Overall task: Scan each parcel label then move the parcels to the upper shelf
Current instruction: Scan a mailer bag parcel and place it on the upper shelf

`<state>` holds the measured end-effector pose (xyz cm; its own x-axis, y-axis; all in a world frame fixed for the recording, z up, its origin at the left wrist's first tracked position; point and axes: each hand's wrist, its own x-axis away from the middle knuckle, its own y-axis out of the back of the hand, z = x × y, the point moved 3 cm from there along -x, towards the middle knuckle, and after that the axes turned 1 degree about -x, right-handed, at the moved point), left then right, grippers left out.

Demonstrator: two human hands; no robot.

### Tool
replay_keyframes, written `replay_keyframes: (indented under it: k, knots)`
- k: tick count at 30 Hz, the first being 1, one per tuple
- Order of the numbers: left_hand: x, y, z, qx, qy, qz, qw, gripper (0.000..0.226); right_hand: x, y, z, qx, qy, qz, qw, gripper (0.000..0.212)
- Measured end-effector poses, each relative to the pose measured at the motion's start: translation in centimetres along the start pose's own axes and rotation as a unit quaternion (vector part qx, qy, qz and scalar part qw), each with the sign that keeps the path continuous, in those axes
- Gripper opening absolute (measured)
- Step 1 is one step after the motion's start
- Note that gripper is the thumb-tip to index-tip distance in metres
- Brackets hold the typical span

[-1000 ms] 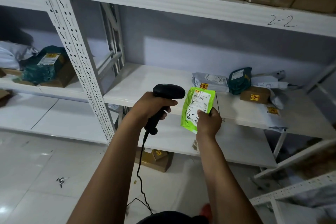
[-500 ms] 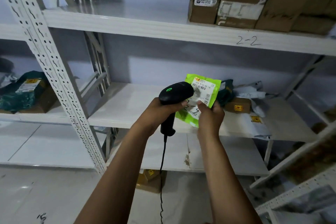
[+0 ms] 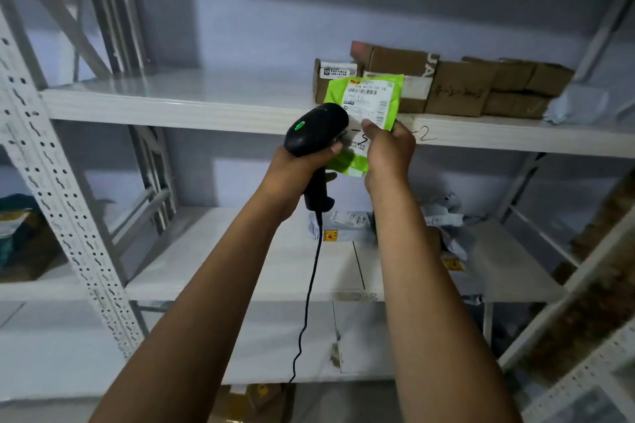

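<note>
Left hand [image 3: 302, 165] grips black corded barcode scanner [image 3: 318, 134], green light lit, head just beside the label. Right hand [image 3: 390, 154] pinches green parcel [image 3: 369, 103] upright by its lower part, held in air before the upper shelf [image 3: 178, 106] front edge. Cardboard boxes [image 3: 457, 86] sit toward that shelf's right end.

Cartons [image 3: 457, 89] are stacked on the right part of the upper shelf [image 3: 178, 103]. The parcel [image 3: 369, 103] is held by the right hand [image 3: 388, 154] before that shelf's front edge, overlapping the leftmost cartons. The scanner [image 3: 316, 129] is held just left of it in the left hand [image 3: 299, 165]. Mailers [image 3: 347, 221] are piled on the middle shelf [image 3: 247, 268], below the hands.
</note>
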<state>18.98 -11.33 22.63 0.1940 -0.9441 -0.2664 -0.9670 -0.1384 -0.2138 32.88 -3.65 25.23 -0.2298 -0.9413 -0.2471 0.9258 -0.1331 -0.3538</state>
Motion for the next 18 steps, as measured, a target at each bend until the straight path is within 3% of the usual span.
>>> replay_keyframes:
  k: [2,6,10,12,15,18]
  knots:
    - [-1.5,0.3,-0.9,0.015,-0.014,-0.037,0.999,0.034,-1.4,-1.9,0.8,0.012,0.017,0.020,1.000,0.028]
    - [-4.7,0.8,-2.3,0.031,-0.032,-0.130,0.990,0.025,-2.9,-4.8,2.3,0.081,0.108,0.099,0.986,0.076]
    - [-8.3,1.2,-4.3,0.061,-0.066,-0.184,0.979,0.025,-5.1,-7.8,3.0,0.147,0.202,0.203,0.947,0.094]
    - [-10.3,0.6,-5.2,0.073,-0.075,-0.194,0.976,0.024,-6.9,-8.6,3.7,0.200,0.240,0.184,0.932,0.089]
    - [-13.3,-0.5,-6.5,0.073,-0.082,-0.191,0.975,0.026,-9.5,-9.2,5.3,0.245,0.296,0.113,0.916,0.061]
    - [-15.8,-1.5,-7.6,0.039,-0.100,-0.188,0.976,0.027,-11.4,-10.0,6.2,0.270,0.332,0.107,0.897,0.043]
